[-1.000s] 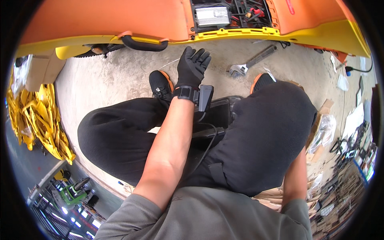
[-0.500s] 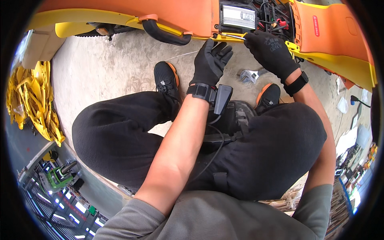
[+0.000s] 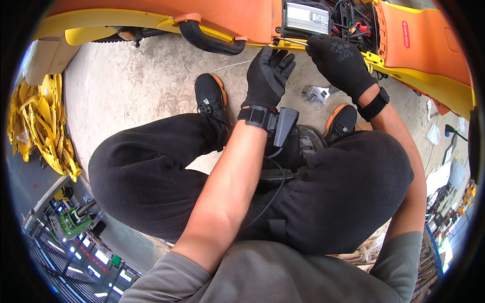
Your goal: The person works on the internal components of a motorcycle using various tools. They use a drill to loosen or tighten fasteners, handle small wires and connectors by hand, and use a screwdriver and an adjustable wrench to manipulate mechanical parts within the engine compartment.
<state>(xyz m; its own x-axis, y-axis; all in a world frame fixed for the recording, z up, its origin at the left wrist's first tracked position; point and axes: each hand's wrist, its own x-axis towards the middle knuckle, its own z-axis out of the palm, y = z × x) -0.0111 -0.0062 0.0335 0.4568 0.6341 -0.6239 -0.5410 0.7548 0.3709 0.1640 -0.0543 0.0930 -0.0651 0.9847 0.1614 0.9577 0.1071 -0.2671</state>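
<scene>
An orange and yellow vehicle body (image 3: 227,22) runs across the top. Its open compartment shows a silver finned metal box (image 3: 307,20), dark wires and red connectors (image 3: 361,29). My right hand (image 3: 339,65), in a black glove, is closed around a screwdriver; the handle is hidden in the fist. The slim metal shaft of the screwdriver (image 3: 294,41) points left along the yellow edge below the box, towards a small dark spot on the panel. My left hand (image 3: 268,78), also gloved, is just under that edge with its fingers apart; its fingertips partly overlap the panel edge.
A curved black bar (image 3: 207,43) sticks out from the body left of my hands. On the floor between my feet and the vehicle lies an adjustable wrench (image 3: 318,94). Yellow plastic parts (image 3: 43,126) are piled at far left. Papers (image 3: 438,179) and clutter lie at right.
The view has shifted slightly, so the vehicle sits a little further right and higher. Both hands keep nearly the same pose, and the screwdriver stays at the yellow edge.
</scene>
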